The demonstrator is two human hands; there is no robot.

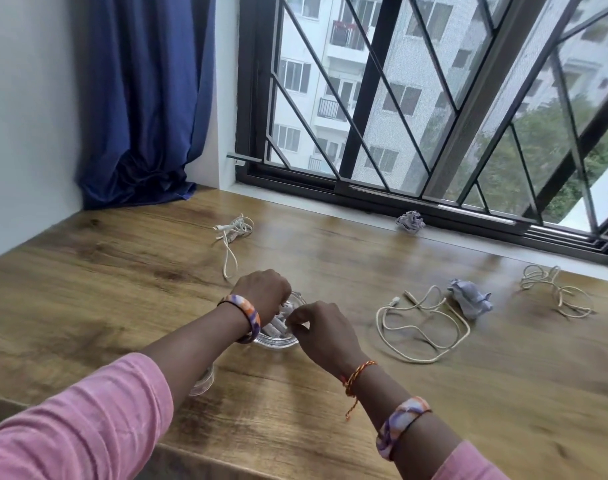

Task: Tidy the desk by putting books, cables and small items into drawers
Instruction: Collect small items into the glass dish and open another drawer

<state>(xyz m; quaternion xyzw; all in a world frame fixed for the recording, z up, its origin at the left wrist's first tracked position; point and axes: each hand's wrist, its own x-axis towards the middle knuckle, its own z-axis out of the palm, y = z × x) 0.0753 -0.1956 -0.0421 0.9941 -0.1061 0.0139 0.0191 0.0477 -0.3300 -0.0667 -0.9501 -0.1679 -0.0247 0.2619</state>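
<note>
Blue curtain (146, 98) far left beyond the grip; barred window (434, 98) behind; crumpled paper (410, 221) on sill.

Brown wood-grain desk (122, 271); blue curtain (143, 98); cream cables (423, 327); pink sleeves (70, 427); perhaps lilac crumpled paper (470, 297).
</note>
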